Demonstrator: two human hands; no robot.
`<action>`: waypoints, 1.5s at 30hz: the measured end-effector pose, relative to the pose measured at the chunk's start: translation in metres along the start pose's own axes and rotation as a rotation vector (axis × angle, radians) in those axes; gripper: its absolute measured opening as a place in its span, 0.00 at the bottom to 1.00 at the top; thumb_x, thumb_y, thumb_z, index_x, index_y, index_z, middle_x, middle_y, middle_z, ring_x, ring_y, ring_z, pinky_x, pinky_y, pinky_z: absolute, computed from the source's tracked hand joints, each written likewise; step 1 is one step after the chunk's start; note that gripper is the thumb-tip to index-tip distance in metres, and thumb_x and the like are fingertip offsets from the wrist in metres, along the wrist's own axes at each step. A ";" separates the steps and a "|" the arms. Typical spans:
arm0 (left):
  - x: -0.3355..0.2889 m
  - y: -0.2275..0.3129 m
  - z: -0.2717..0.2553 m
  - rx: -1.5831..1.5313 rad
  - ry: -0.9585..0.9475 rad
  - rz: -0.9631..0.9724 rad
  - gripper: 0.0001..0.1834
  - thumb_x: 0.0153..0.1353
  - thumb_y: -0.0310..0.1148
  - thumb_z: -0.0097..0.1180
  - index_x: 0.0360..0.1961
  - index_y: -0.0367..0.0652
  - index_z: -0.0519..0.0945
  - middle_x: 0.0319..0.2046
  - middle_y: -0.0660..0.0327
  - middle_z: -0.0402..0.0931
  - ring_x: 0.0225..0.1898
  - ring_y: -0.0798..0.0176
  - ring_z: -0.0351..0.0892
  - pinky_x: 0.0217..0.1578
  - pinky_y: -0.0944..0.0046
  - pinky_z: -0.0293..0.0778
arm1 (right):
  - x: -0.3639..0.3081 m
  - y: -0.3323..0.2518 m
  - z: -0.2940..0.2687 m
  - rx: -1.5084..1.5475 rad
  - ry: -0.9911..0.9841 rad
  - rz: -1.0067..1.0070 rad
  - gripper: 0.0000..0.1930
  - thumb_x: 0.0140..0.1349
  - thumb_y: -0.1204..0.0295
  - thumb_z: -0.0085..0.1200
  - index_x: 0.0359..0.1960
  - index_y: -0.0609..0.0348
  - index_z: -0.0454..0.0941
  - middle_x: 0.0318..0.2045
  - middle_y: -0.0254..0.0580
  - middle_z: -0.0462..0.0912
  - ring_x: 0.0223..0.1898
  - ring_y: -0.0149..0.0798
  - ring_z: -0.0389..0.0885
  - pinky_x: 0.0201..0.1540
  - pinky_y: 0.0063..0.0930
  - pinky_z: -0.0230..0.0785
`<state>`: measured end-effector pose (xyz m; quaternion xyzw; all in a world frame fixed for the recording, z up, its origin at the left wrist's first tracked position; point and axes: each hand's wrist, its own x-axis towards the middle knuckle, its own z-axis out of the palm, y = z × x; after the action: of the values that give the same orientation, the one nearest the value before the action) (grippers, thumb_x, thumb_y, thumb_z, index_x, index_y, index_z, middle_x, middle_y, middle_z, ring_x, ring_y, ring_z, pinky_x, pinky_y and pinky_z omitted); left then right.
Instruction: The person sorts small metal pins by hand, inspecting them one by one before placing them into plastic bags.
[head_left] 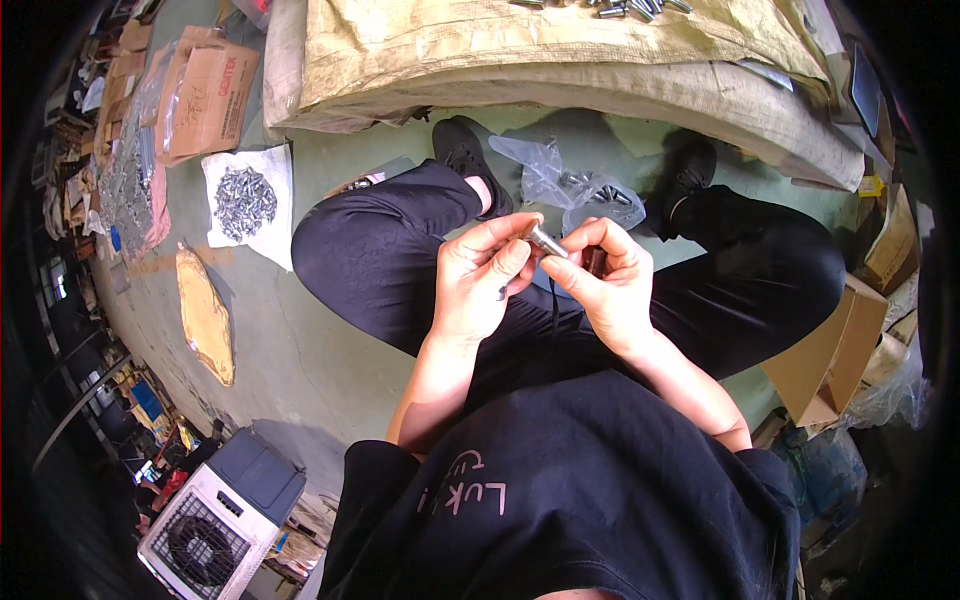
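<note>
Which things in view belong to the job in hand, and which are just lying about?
Likely in the job:
metal piece, between left hand and right hand
clear bag of metal pieces
metal pile on the white sheet

Apparently lying about:
closed-looking cardboard box
fan unit
open carton

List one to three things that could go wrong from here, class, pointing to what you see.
1. The shiny metal cylinder is pinched by the left grip and right grip; it might slip and drop.
2. The clear plastic bag of metal parts lies between the shoes, so a shifting foot could knock it.
3. The loose metal pieces on the white sheet could scatter if bumped.
</note>
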<state>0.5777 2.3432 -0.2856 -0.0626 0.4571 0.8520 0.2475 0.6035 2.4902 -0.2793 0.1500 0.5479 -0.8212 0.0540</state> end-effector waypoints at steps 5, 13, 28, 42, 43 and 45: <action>0.000 0.001 0.001 -0.008 0.001 -0.012 0.17 0.56 0.29 0.53 0.46 0.33 0.71 0.30 0.61 0.75 0.25 0.74 0.70 0.20 0.77 0.63 | 0.000 0.001 0.000 -0.018 0.005 -0.019 0.10 0.45 0.79 0.62 0.25 0.59 0.71 0.19 0.23 0.66 0.21 0.17 0.59 0.24 0.11 0.52; -0.001 0.006 0.008 0.184 0.013 0.088 0.17 0.49 0.23 0.58 0.42 0.31 0.73 0.30 0.63 0.73 0.26 0.74 0.70 0.22 0.78 0.64 | 0.001 0.003 0.000 0.022 -0.019 0.021 0.10 0.47 0.80 0.60 0.28 0.59 0.71 0.21 0.22 0.67 0.22 0.16 0.59 0.25 0.10 0.52; -0.003 0.015 0.027 0.948 0.093 0.469 0.15 0.39 0.21 0.64 0.33 0.35 0.78 0.25 0.64 0.71 0.25 0.74 0.69 0.25 0.76 0.65 | 0.003 0.020 -0.002 0.176 -0.108 0.128 0.11 0.48 0.81 0.58 0.34 0.62 0.74 0.24 0.25 0.71 0.26 0.18 0.64 0.32 0.12 0.60; -0.054 0.101 -0.046 -0.011 0.453 0.509 0.09 0.54 0.22 0.50 0.37 0.31 0.73 0.25 0.62 0.71 0.19 0.73 0.65 0.17 0.75 0.62 | 0.006 0.014 -0.011 0.191 -0.045 0.286 0.09 0.53 0.78 0.51 0.37 0.62 0.73 0.19 0.28 0.68 0.16 0.20 0.59 0.17 0.14 0.50; -0.067 0.116 -0.066 -0.072 0.442 0.616 0.09 0.56 0.24 0.50 0.38 0.31 0.73 0.25 0.63 0.70 0.19 0.73 0.64 0.15 0.76 0.60 | 0.007 0.017 -0.013 0.184 -0.037 0.298 0.08 0.55 0.78 0.49 0.38 0.63 0.72 0.19 0.29 0.67 0.15 0.20 0.58 0.16 0.15 0.48; -0.087 0.127 -0.102 -0.050 0.508 0.713 0.10 0.56 0.26 0.51 0.39 0.32 0.73 0.25 0.64 0.70 0.20 0.74 0.64 0.14 0.77 0.58 | 0.008 0.023 -0.012 0.210 -0.016 0.335 0.08 0.56 0.77 0.48 0.37 0.63 0.72 0.19 0.30 0.67 0.13 0.21 0.57 0.15 0.15 0.47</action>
<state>0.5806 2.1703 -0.2199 -0.1148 0.4756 0.8525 -0.1839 0.6043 2.4925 -0.3067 0.2374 0.4261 -0.8546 0.1780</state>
